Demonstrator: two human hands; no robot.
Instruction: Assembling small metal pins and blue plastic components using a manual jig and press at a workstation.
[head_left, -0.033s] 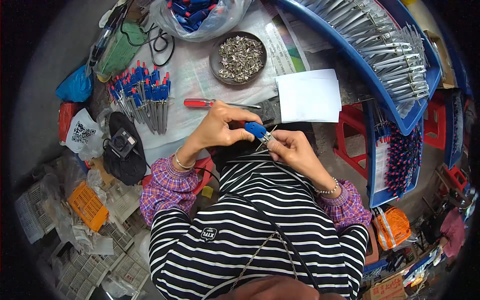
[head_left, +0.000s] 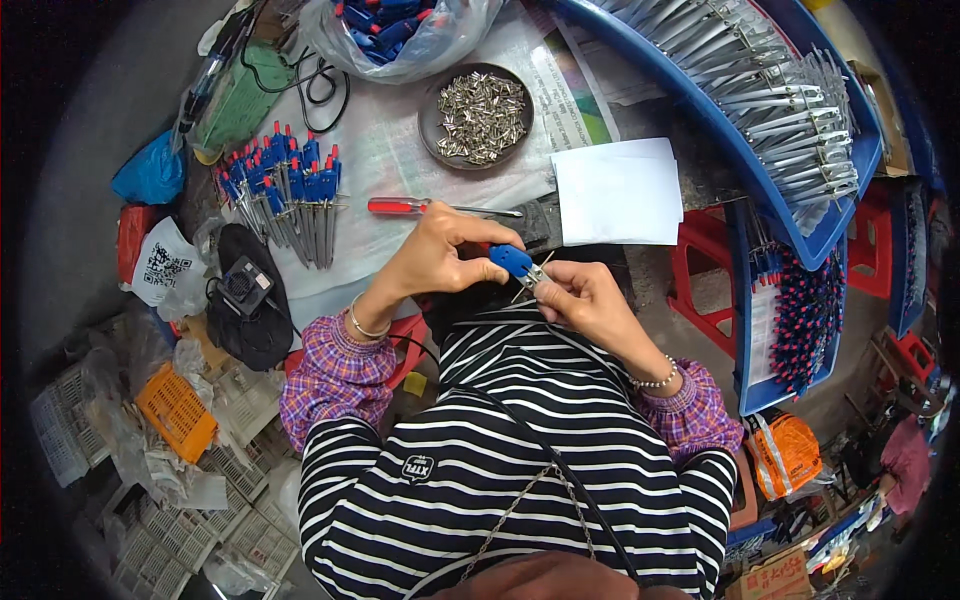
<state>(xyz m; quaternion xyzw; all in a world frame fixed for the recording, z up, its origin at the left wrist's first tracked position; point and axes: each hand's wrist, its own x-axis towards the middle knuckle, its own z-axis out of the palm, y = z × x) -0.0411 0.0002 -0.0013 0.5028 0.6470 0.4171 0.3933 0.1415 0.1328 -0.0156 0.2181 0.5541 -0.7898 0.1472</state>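
My left hand (head_left: 440,250) is closed, pinching a small blue plastic piece (head_left: 511,260) between thumb and fingers. Just right of it, my right hand (head_left: 588,302) grips a silvery metal fitting (head_left: 536,276) with thin pins or legs sticking out. The blue piece and the fitting meet between my fingertips; I cannot tell how firmly they are joined. Beyond my hands lies a screwdriver (head_left: 400,205) with a red handle. Farther off, a dark round bowl (head_left: 424,120) holds many small metal screws or rivets (head_left: 480,115).
Left on the table lie several blue-headed metal-legged pieces (head_left: 300,195) with red tips. White papers (head_left: 617,195) lie to the right. A blue tray (head_left: 700,130) of metal legs stands far right. A plastic bag (head_left: 440,45) holds blue parts at the back. Red stools (head_left: 700,280) stand beside the table.
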